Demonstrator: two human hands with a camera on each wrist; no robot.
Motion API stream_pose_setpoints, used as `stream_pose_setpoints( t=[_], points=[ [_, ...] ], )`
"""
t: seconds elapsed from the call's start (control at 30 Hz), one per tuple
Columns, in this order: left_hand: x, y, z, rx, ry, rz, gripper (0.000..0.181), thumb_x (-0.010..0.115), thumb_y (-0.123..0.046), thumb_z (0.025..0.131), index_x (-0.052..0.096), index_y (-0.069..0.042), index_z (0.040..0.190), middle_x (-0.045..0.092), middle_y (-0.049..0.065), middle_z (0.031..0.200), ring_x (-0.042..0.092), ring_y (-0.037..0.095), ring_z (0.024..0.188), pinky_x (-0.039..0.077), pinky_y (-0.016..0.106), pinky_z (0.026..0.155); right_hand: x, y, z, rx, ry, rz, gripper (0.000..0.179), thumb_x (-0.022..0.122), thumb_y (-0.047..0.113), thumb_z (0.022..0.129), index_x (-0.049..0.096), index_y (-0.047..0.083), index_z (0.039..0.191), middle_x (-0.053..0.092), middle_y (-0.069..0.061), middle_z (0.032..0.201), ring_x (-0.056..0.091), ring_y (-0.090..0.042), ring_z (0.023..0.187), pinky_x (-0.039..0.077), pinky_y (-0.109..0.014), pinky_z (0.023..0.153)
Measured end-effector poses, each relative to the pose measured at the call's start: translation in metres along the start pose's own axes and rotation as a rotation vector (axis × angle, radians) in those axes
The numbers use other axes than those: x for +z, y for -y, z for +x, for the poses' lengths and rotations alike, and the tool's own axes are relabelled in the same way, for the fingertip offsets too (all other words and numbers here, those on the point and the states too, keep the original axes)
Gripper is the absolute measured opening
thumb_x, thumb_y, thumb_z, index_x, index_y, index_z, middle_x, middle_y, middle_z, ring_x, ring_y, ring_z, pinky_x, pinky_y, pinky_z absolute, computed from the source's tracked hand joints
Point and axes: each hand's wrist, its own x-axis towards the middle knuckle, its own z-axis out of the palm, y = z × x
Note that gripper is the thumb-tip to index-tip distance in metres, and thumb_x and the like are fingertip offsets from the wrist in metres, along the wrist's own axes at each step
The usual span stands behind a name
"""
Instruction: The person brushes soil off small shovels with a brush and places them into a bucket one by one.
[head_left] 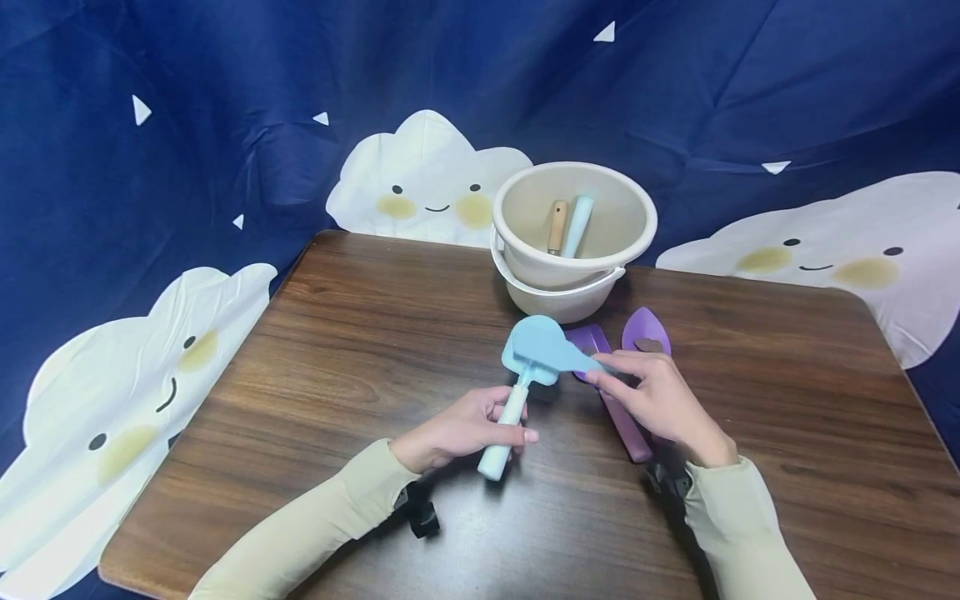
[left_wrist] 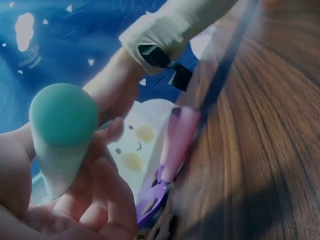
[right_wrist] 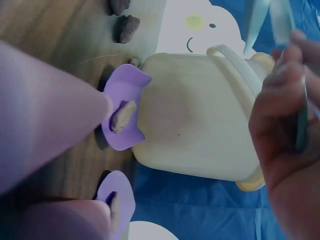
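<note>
While you work above the brown wooden tabletop (head_left: 360, 333), your left grip (head_left: 476, 425) is wrapped round the pale handle of a light-blue shovel (head_left: 513, 407), its blade angled away from you, and your right grip (head_left: 667, 404) pinches the narrow end of a flat light-blue piece (head_left: 543, 346) in front of that blade. Whether the piece touches the blade or only hovers over it, I cannot tell. I would steady the shovel by its handle and let your right fingers do the fine adjusting, pinching lightly so the piece does not twist. Around you, a dark blue curtain (head_left: 240, 83) hangs behind. The cream bucket (head_left: 547, 271) stands just beyond the blade, with a wooden handle (head_left: 557, 227) and a light-blue handle (head_left: 578, 227) leaning inside; pushing forward could bump it. Near your right grip lie a square-edged purple shovel (head_left: 625, 425) and a pointed purple trowel (head_left: 643, 323), whose pink handles could catch your wrist if it dips. Smallest, a brownish lump (right_wrist: 123, 116) rests in the square-edged one and a dark lump (right_wrist: 127, 28) lies on the tabletop, probably easy to knock.
</note>
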Motion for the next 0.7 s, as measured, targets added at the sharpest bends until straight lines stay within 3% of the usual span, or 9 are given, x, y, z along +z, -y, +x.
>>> stream_pose_setpoints(
  t=[0.2, 0.33, 0.5, 0.7],
  points=[
    [-0.001, 0.0, 0.0, -0.005, -0.002, -0.056, 0.028, 0.072, -0.007, 0.083, 0.051, -0.001, 0.101, 0.066, 0.001, 0.069, 0.065, 0.014, 0.062, 0.052, 0.024, 0.057, 0.002, -0.003, -0.003, -0.019, 0.095, 0.065, 0.023, 0.076, 0.015, 0.083, 0.075, 0.012, 0.106, 0.073, 0.005, 0.093, 0.06, -0.004, 0.082, 0.049, -0.014, 0.072],
    [-0.002, 0.001, -0.001, 0.005, 0.017, -0.034, 0.025, 0.072, -0.006, 0.083, 0.051, -0.004, 0.096, 0.066, 0.0, 0.068, 0.065, 0.014, 0.063, 0.053, 0.024, 0.057, 0.002, -0.004, -0.003, 0.003, 0.135, 0.069, 0.022, 0.075, 0.018, 0.085, 0.075, 0.014, 0.106, 0.072, 0.008, 0.094, 0.059, -0.002, 0.083, 0.049, -0.014, 0.074],
    [-0.004, 0.001, -0.003, 0.015, 0.033, -0.001, 0.032, 0.072, -0.006, 0.082, 0.048, 0.005, 0.099, 0.064, 0.0, 0.066, 0.064, 0.012, 0.061, 0.053, 0.023, 0.056, 0.002, -0.008, -0.004, 0.04, 0.145, 0.051, 0.027, 0.073, 0.023, 0.087, 0.073, 0.013, 0.113, 0.073, 0.006, 0.101, 0.058, -0.003, 0.09, 0.047, -0.012, 0.08],
    [-0.004, 0.0, -0.006, 0.009, 0.056, -0.023, 0.028, 0.072, -0.004, 0.083, 0.049, 0.005, 0.097, 0.062, 0.004, 0.065, 0.062, 0.012, 0.057, 0.053, 0.024, 0.054, 0.001, -0.014, -0.004, 0.091, 0.12, 0.029, 0.027, 0.069, 0.023, 0.09, 0.072, 0.013, 0.115, 0.073, 0.002, 0.101, 0.058, -0.004, 0.092, 0.046, -0.01, 0.081]
  ],
)
